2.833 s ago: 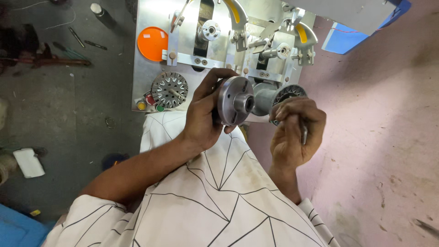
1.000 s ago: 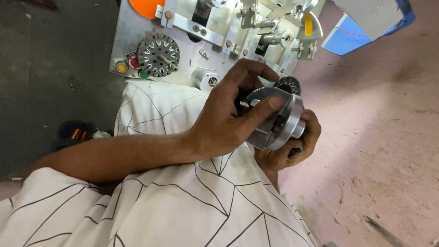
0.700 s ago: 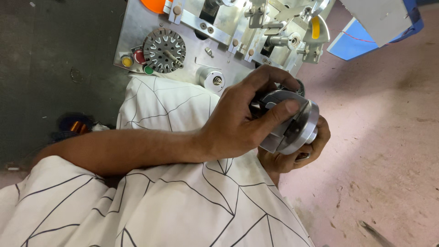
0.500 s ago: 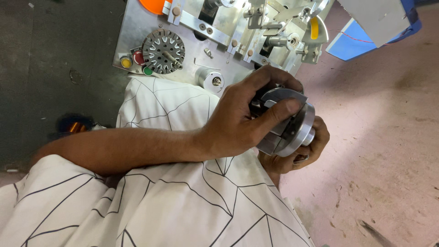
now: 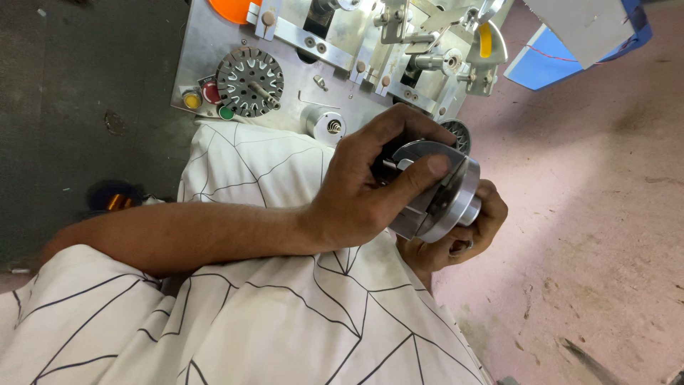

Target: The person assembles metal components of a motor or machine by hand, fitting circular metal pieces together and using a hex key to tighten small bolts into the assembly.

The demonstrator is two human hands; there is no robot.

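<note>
At the far left lies a dark, rough grey floor (image 5: 78, 93), matt and stained. Next to it stands a flat brushed-steel machine plate (image 5: 206, 50), smooth and pale, carrying a small round yellow button (image 5: 192, 100), a red one (image 5: 211, 92) and a green one (image 5: 226, 113), then a dark toothed metal disc with radial slots (image 5: 249, 80) and a thin shaft at its centre. Beside that sits a short silver metal cylinder (image 5: 324, 125) with a spring showing in its end. Below the plate spreads soft white cloth printed with thin black lines (image 5: 285, 314), draped over the person's lap. The left hand (image 5: 363, 192) reaches across this cloth, its grip clenched over the top of a round, machined silver metal housing (image 5: 445, 196); the thumb lies flat on its curved face. The housing is thick and drum-shaped, with a bright polished rim and a darker slotted part on the side towards the palm, and it is held above the lap, just below the plate's lower edge. The right hand (image 5: 463, 242) cups it from beneath, fingers curled against the rim, a ring on one finger. Further right is a pink, gritty concrete floor (image 5: 605, 214), and above it a blue sheet (image 5: 548, 64).
</note>
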